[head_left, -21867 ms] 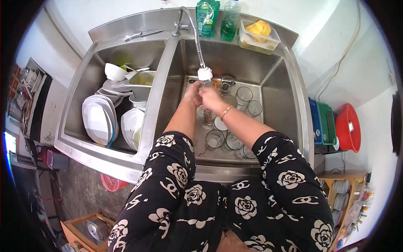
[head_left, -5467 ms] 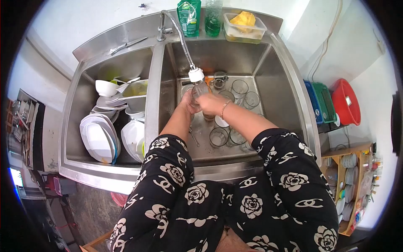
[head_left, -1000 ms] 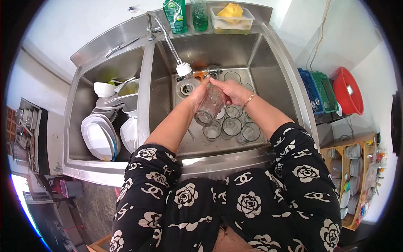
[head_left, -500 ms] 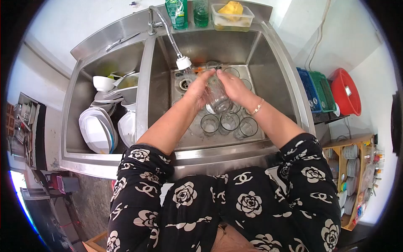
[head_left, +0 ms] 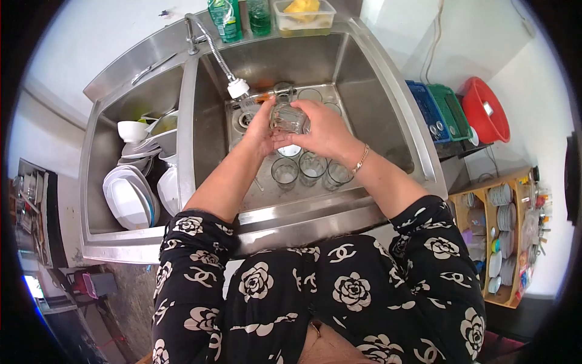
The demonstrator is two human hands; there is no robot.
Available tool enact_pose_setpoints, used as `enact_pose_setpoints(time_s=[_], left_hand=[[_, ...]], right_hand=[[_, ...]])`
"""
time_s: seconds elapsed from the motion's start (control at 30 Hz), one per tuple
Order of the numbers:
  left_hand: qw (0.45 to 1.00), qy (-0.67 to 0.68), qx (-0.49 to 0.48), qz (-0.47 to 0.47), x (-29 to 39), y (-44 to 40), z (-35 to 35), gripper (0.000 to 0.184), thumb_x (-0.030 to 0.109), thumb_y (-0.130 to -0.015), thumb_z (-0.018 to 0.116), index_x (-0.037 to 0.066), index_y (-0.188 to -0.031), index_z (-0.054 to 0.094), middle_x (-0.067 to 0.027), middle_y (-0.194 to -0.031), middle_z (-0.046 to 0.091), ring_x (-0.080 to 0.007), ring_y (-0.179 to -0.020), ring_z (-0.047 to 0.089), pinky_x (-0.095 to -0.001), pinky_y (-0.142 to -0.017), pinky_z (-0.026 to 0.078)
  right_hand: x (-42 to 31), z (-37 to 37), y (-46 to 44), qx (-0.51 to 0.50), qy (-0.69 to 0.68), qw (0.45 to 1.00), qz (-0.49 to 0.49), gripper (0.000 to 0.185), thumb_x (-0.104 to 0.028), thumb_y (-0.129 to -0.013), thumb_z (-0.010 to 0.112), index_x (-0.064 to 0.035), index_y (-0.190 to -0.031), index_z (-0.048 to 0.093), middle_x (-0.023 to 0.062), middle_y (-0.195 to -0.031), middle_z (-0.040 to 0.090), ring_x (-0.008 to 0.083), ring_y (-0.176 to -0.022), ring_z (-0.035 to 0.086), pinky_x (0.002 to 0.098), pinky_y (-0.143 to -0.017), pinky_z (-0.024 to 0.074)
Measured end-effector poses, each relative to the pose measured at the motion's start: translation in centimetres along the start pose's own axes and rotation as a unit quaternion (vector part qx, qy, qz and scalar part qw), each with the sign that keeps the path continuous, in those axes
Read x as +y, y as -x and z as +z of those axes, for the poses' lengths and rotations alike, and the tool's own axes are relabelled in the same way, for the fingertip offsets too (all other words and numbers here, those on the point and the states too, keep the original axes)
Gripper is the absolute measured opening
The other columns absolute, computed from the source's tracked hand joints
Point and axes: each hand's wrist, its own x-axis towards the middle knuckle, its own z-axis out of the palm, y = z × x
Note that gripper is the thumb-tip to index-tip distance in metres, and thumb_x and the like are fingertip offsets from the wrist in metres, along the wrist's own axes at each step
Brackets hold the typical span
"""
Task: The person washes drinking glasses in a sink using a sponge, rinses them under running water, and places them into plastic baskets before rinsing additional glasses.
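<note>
A clear drinking glass (head_left: 287, 119) is held tilted between my two hands over the right sink basin. My left hand (head_left: 260, 134) supports it from the left and below, fingers curved against it. On the other side, my right hand (head_left: 328, 128) wraps its fingers round the glass. Just to the left, water runs from the white faucet head (head_left: 237, 88) on a flexible metal hose. Several more glasses stand on the basin floor, including one near glass (head_left: 284, 172) in the front row. Part of a white round thing (head_left: 289, 150) shows below my hands.
White plates (head_left: 126, 203) and a white bowl (head_left: 131, 131) fill the left basin (head_left: 177, 79). On the back ledge stand a green pouch (head_left: 225, 19), a green bottle (head_left: 259, 17) and a plastic tub (head_left: 304, 23). Blue and green baskets and a red basin (head_left: 487, 109) are at right.
The glass has turned from more upright to tilted sideways, and my right hand has shifted its grip round it. The whole view has swung, moving the sink left in the picture.
</note>
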Motion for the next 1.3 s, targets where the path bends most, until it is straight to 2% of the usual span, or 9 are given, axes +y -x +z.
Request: enact_pose_setpoints(time_s=[0.03,0.13,0.3,0.4,0.5,0.7,1.0,1.27,1.3], left_hand=[[0.998,-0.007,0.037,-0.043,-0.1,0.0,0.1,0.072,0.063,-0.080,0.054,0.009,-0.126,0.045,-0.0165,-0.115,0.055,-0.0298,-0.098,0.061,-0.0430,-0.078,0.054],[0.997,-0.062,-0.033,-0.035,0.2,0.8,0.1,0.077,0.066,-0.078,0.055,0.012,-0.130,0.040,-0.0175,-0.117,0.052,-0.0299,-0.095,0.061,-0.0413,-0.076,0.054],[0.997,-0.040,-0.068,0.023,0.0,0.9,0.9,0.060,0.052,-0.085,0.050,0.006,-0.123,0.046,-0.0179,-0.102,0.059,-0.0303,-0.085,0.061,-0.0425,-0.075,0.055],[0.995,-0.012,-0.088,0.034,-0.6,-0.9,0.1,0.059,0.052,-0.088,0.044,0.004,-0.121,0.047,-0.0180,-0.101,0.059,-0.0305,-0.085,0.061,-0.0429,-0.073,0.056],[0.997,-0.009,-0.072,0.009,-1.1,-0.6,0.4,0.058,0.051,-0.090,0.038,0.001,-0.119,0.047,-0.0177,-0.101,0.059,-0.0300,-0.084,0.062,-0.0439,-0.072,0.057],[0.996,-0.008,-0.082,0.029,-1.6,-1.0,0.5,0.059,0.049,-0.095,0.025,-0.001,-0.117,0.047,-0.0195,-0.102,0.060,-0.0309,-0.085,0.065,-0.0398,-0.070,0.060],[0.997,-0.012,-0.071,0.007,-2.4,-2.2,-0.3,0.061,0.050,-0.095,0.026,-0.005,-0.112,0.046,-0.0244,-0.102,0.057,-0.0343,-0.088,0.063,-0.0397,-0.071,0.060],[0.996,-0.054,-0.063,0.008,-2.1,-1.0,0.6,0.054,0.043,-0.097,0.020,0.002,-0.118,0.049,-0.0218,-0.106,0.060,-0.0323,-0.095,0.062,-0.0424,-0.075,0.058],[0.997,-0.045,-0.053,-0.020,-2.1,-1.6,-0.1,0.059,0.048,-0.095,0.024,-0.002,-0.117,0.050,-0.0217,-0.109,0.060,-0.0386,-0.097,0.062,-0.0471,-0.078,0.055]], right_hand=[[0.3,-0.4,-0.2,-0.006,-0.012,1.000,0.009,0.061,-0.026,-0.065,0.077,-0.0053,-0.117,0.053,0.0154,-0.104,0.059,0.0310,-0.092,0.060,0.0387,-0.079,0.0477],[0.2,-2.2,-0.7,-0.036,-0.040,0.998,0.037,0.055,-0.018,-0.065,0.076,-0.0042,-0.112,0.053,0.0124,-0.097,0.062,0.0257,-0.084,0.061,0.0358,-0.073,0.0477],[0.1,-3.9,-1.1,-0.084,-0.056,0.993,0.066,0.059,-0.022,-0.065,0.077,-0.0042,-0.114,0.049,0.0101,-0.094,0.061,0.0183,-0.071,0.060,0.0321,-0.069,0.0481],[0.8,-2.4,-1.0,0.015,-0.082,0.996,0.036,0.065,-0.026,-0.064,0.079,-0.0031,-0.116,0.047,0.0110,-0.096,0.061,0.0190,-0.067,0.061,0.0322,-0.070,0.0488],[-0.4,-2.6,-0.8,0.040,-0.119,0.985,0.116,0.071,-0.035,-0.063,0.078,-0.0053,-0.119,0.045,0.0136,-0.097,0.062,0.0271,-0.088,0.062,0.0376,-0.075,0.0487],[0.4,-1.3,-0.5,0.119,0.011,0.993,0.011,0.072,-0.039,-0.063,0.081,-0.0026,-0.116,0.049,0.0136,-0.102,0.060,0.0258,-0.090,0.061,0.0362,-0.076,0.0496],[0.4,-1.8,-0.3,0.069,0.008,0.996,0.047,0.066,-0.038,-0.063,0.081,-0.0036,-0.110,0.050,0.0149,-0.103,0.059,0.0294,-0.091,0.061,0.0370,-0.077,0.0490],[0.6,-2.2,-0.2,0.019,0.020,0.998,0.064,0.067,-0.036,-0.061,0.081,-0.0077,-0.112,0.048,0.0171,-0.108,0.055,0.0356,-0.098,0.058,0.0428,-0.082,0.0479],[0.6,-2.2,-0.3,0.015,0.018,0.998,0.066,0.066,-0.036,-0.061,0.081,-0.0076,-0.111,0.048,0.0175,-0.107,0.055,0.0361,-0.098,0.058,0.0430,-0.081,0.0480]])
